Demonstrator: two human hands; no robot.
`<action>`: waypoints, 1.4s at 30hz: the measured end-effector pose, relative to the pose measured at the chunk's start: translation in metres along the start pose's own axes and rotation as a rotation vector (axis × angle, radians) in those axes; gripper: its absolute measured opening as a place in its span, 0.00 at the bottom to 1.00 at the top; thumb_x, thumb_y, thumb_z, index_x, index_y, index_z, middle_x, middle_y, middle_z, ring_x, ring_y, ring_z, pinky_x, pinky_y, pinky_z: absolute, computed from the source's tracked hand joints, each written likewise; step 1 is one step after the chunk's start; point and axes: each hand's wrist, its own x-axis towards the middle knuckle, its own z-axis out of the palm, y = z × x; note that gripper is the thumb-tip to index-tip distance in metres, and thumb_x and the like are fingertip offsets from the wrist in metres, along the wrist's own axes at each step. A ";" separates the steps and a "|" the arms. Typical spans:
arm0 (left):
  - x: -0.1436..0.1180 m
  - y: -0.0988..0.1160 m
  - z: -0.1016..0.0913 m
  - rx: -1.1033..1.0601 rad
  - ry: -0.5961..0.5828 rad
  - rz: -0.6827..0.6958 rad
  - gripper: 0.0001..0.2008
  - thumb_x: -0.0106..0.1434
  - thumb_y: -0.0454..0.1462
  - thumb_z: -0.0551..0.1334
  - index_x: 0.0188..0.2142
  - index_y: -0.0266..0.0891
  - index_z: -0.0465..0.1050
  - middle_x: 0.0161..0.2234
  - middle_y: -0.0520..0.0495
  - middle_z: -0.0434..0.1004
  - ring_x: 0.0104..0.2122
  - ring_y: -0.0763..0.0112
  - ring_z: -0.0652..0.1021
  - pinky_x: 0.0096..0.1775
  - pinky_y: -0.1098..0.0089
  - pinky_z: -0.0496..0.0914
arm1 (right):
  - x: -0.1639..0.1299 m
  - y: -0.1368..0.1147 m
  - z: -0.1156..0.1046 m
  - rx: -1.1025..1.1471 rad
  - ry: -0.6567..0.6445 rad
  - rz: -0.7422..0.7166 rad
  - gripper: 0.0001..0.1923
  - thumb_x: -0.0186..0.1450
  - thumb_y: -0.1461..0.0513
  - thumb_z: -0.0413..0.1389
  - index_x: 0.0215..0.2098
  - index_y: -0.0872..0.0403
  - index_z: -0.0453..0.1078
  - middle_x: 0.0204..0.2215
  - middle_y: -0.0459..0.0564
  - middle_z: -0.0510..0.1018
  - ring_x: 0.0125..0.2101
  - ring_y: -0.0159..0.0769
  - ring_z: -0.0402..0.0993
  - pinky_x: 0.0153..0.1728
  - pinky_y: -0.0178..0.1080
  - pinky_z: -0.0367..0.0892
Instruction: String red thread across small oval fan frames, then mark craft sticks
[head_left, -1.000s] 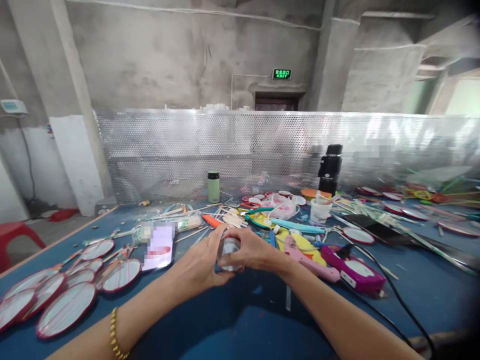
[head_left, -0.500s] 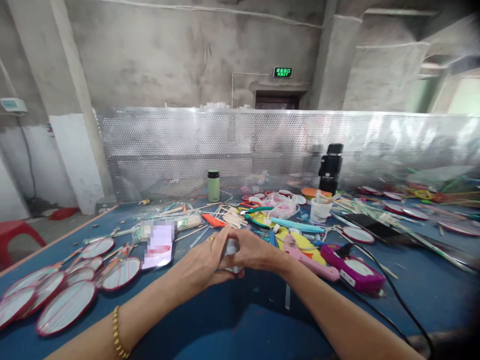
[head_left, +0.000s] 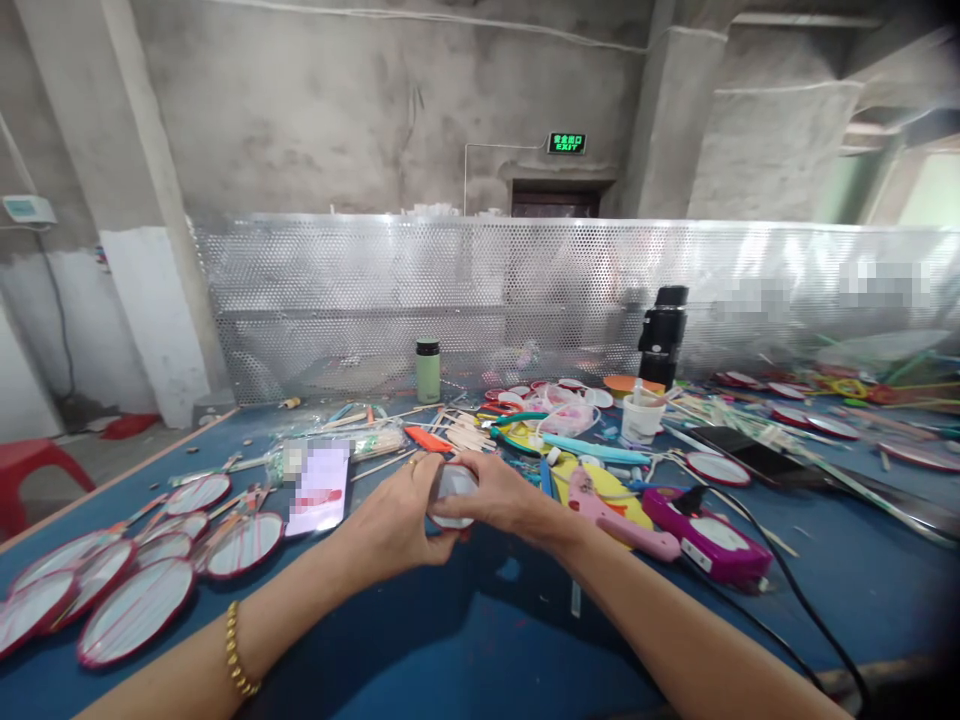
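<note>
A rough grey concrete wall (head_left: 315,120) fills the back; in front of it runs a long silver metal screen full of little holes (head_left: 360,270); nearest is a big flat blue table (head_left: 390,640), messy with bits and sticks.

The left hand (head_left: 397,510) and the right hand (head_left: 506,495) meet over the middle of the table; the fingers of both are bent, partly closed around one thing, with only a small gap between the hands; they hold a small pale round disc (head_left: 455,487) between them; some of its edge is hidden by the fingers.

At the far right of the hands stands a tall black bottle (head_left: 661,340); near the right arm lie a bright purple box (head_left: 712,540) and a pink plastic glue gun (head_left: 622,530), side by side; beyond the left arm is a flat phone with a pale purple screen (head_left: 322,490); a short green bottle with a black lid (head_left: 427,375) stands near the screen; at the left, white round discs with red rims (head_left: 135,613) lie in a bunch; smallest is the gold bead bracelet (head_left: 236,655) on the left wrist.
</note>
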 end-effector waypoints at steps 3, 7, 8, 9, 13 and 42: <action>0.002 -0.004 -0.001 0.002 0.052 -0.015 0.29 0.52 0.35 0.64 0.53 0.38 0.59 0.44 0.39 0.73 0.45 0.55 0.77 0.44 0.56 0.74 | 0.002 0.002 0.003 0.127 0.055 0.005 0.13 0.52 0.62 0.63 0.35 0.56 0.70 0.25 0.43 0.75 0.21 0.30 0.71 0.23 0.34 0.68; 0.005 -0.008 -0.003 0.071 0.126 -0.063 0.26 0.53 0.35 0.63 0.51 0.37 0.59 0.42 0.40 0.72 0.43 0.55 0.77 0.42 0.56 0.74 | 0.005 0.005 0.005 0.264 0.063 -0.065 0.09 0.54 0.63 0.60 0.34 0.56 0.70 0.26 0.44 0.75 0.22 0.30 0.71 0.26 0.35 0.69; 0.006 -0.009 -0.003 0.093 0.145 -0.073 0.25 0.54 0.36 0.62 0.51 0.37 0.60 0.42 0.39 0.72 0.43 0.54 0.76 0.42 0.56 0.74 | 0.005 0.005 0.005 0.297 0.048 -0.087 0.09 0.55 0.62 0.60 0.35 0.56 0.70 0.27 0.45 0.76 0.24 0.30 0.71 0.28 0.35 0.69; 0.007 -0.010 -0.004 0.117 0.166 -0.078 0.24 0.55 0.36 0.62 0.51 0.37 0.60 0.42 0.39 0.72 0.43 0.54 0.76 0.42 0.55 0.74 | 0.004 0.004 0.006 0.329 0.034 -0.105 0.10 0.55 0.62 0.61 0.36 0.56 0.71 0.29 0.46 0.77 0.27 0.31 0.72 0.30 0.35 0.69; 0.008 -0.017 -0.006 0.184 0.229 -0.047 0.23 0.55 0.35 0.62 0.50 0.38 0.59 0.44 0.38 0.72 0.45 0.53 0.76 0.45 0.54 0.73 | 0.001 -0.002 0.008 0.420 0.012 -0.103 0.17 0.55 0.60 0.64 0.42 0.57 0.73 0.37 0.49 0.78 0.35 0.33 0.72 0.34 0.34 0.67; 0.012 -0.025 -0.022 -0.156 -0.090 -0.133 0.21 0.57 0.36 0.65 0.50 0.43 0.68 0.45 0.45 0.75 0.42 0.60 0.76 0.42 0.61 0.71 | 0.005 0.009 0.019 0.660 0.002 0.032 0.13 0.53 0.60 0.65 0.35 0.58 0.75 0.31 0.50 0.79 0.26 0.31 0.72 0.31 0.36 0.70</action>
